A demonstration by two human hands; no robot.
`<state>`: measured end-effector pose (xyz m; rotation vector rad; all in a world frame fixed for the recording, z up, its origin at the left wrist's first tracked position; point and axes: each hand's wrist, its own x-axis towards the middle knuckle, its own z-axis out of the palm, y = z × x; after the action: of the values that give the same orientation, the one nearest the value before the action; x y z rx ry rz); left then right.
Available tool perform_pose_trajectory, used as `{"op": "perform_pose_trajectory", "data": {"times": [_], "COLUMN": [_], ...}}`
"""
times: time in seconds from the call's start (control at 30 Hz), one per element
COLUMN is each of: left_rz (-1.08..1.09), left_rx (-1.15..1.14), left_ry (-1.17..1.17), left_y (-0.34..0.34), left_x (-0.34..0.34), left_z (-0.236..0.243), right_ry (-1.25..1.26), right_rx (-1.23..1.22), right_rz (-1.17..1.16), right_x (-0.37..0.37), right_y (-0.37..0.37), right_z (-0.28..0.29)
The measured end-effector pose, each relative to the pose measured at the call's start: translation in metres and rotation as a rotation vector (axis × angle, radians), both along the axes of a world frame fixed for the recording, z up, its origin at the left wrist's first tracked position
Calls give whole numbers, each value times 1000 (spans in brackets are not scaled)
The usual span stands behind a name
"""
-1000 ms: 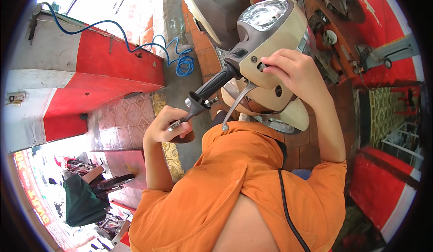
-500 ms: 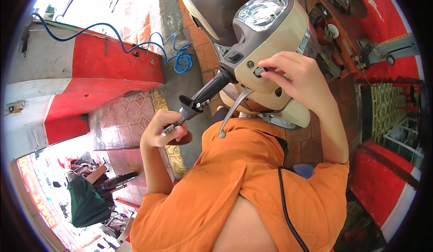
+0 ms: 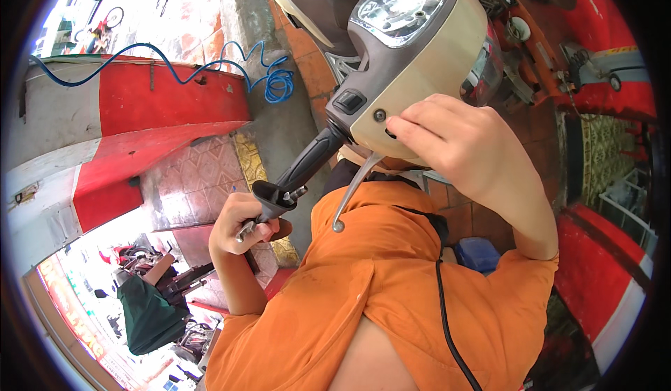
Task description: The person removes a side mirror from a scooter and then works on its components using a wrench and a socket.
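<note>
The cream and grey handlebar cover (image 3: 405,90) of a scooter stands in front of me, with its headlight (image 3: 402,13) at the far end. My right hand (image 3: 468,146) is closed, thumb and fingertips pressed at a dark opening in the cover. What they pinch is hidden. A dark round screw (image 3: 379,115) shows just left of the fingertips. My left hand (image 3: 237,223) is closed round a grey-black funnel-shaped part (image 3: 271,198) with a silver threaded stud, beside the end of the black handlebar grip (image 3: 311,157). A brake lever (image 3: 360,188) hangs between my hands.
A coiled blue hose (image 3: 278,85) lies at the far left, beyond a red and white counter (image 3: 168,104). Tools crowd an orange-brown bench (image 3: 542,59) at far right. A blue container (image 3: 477,254) sits on the floor beside me. Parked motorbikes (image 3: 150,261) stand at lower left.
The handlebar cover appears larger and higher. My right fingers have moved in against the cover, hiding the small grey piece seen between them before. My left hand still holds the funnel-shaped part.
</note>
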<state>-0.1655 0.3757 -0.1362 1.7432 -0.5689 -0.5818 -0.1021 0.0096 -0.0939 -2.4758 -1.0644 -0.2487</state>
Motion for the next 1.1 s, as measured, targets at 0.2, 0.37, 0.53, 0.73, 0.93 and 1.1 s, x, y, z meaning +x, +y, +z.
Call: {"op": "perform_pose_trajectory", "data": {"times": [0.2, 0.37, 0.53, 0.73, 0.93, 1.1], "left_rz": [-1, 9, -4, 22, 24, 29], "left_rx": [-15, -24, -25, -20, -33, -58], "left_ry": [-56, -28, -21, -19, -14, -65], "left_y": [4, -1, 2, 7, 5, 1], "left_x": [0, -1, 0, -9, -8, -7], "left_z": [-4, -5, -4, -12, -12, -13], "right_ry": [-27, -75, -12, -74, 11, 45], "right_rx": [-78, -96, -74, 233, 243, 96], "right_rz": [58, 31, -30, -130, -23, 36], "right_x": [6, -3, -12, -10, -7, 3], "right_y": [0, 5, 2, -23, -10, -2], "right_z": [0, -2, 2, 1, -1, 3]}}
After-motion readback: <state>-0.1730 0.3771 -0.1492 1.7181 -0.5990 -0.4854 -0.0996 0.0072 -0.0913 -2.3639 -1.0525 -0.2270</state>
